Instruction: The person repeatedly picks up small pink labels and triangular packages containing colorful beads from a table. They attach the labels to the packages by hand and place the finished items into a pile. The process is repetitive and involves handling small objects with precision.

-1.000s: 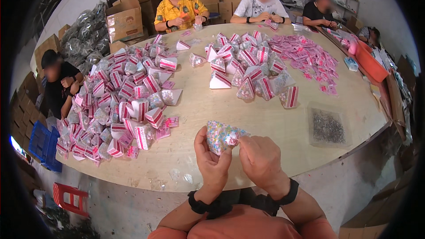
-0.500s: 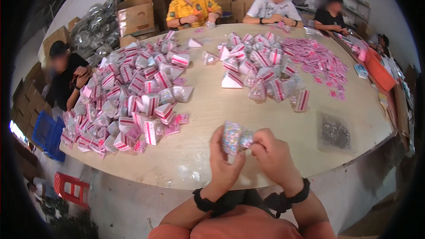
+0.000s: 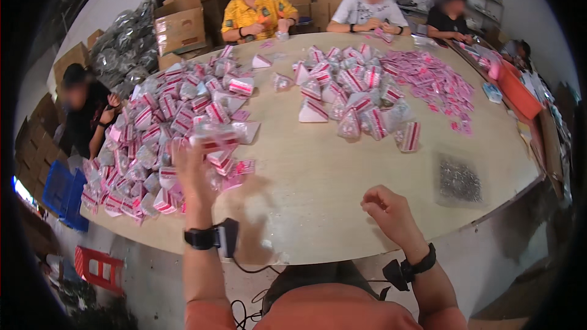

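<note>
My left hand (image 3: 194, 174) is raised over the near edge of a large heap of clear bags with pink-and-white striped card tops (image 3: 183, 101), on the left of the table. A motion-blurred bag of the same kind (image 3: 215, 137) is at its fingers. The fingers are smeared, so I cannot tell whether they still grip it. My right hand (image 3: 391, 212) hovers over the near side of the table, its fingers loosely curled together with nothing visible in them. To its right lies a clear flat tray (image 3: 461, 178) of small dark metal pieces.
A smaller heap of similar bags (image 3: 351, 88) stands mid-table, beside a spread of loose pink cards (image 3: 431, 82). An orange basin (image 3: 518, 91) sits at the right edge. Several people work around the table. A red stool (image 3: 99, 269) and blue crate (image 3: 64, 195) are at the left.
My left hand has swung left and away from my right hand, from the table's near middle to the large heap. The bag both hands held has left my right hand, which stays near its place.
</note>
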Demonstrator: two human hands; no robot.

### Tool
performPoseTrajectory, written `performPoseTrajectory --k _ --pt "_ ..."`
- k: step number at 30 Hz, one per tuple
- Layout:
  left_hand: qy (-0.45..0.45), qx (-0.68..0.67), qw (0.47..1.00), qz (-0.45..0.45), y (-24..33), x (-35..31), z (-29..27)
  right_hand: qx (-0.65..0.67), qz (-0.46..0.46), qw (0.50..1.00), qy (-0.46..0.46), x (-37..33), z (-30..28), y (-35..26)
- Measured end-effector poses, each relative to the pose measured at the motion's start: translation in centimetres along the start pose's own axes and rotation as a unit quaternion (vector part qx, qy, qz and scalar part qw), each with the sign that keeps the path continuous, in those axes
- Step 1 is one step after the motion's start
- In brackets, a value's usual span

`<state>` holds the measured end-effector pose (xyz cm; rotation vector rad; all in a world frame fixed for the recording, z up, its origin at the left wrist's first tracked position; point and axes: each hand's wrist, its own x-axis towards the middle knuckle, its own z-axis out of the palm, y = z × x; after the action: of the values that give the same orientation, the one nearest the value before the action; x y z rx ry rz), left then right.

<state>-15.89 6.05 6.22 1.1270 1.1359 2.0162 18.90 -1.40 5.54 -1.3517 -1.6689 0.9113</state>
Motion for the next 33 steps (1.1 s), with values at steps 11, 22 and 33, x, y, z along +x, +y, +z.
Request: performPoseTrajectory --k 11,22,33 --pt "-0.424 0.361 0.83 -0.036 -0.3 -14.6 -0.9 -0.34 -0.191 0.901 0.192 -5.6 -5.1 10.0" --pt "-0.443 0.458 0.737 0.226 -1.8 -16.7 -0.4 -0.361 -0.199 0.871 0.268 -5.9 -4.6 10.8" --pt "-0.432 0.437 0.753 0.233 -1.9 -16.6 -0.3 -0.354 -0.196 0.87 0.28 -5.7 -4.5 10.9"
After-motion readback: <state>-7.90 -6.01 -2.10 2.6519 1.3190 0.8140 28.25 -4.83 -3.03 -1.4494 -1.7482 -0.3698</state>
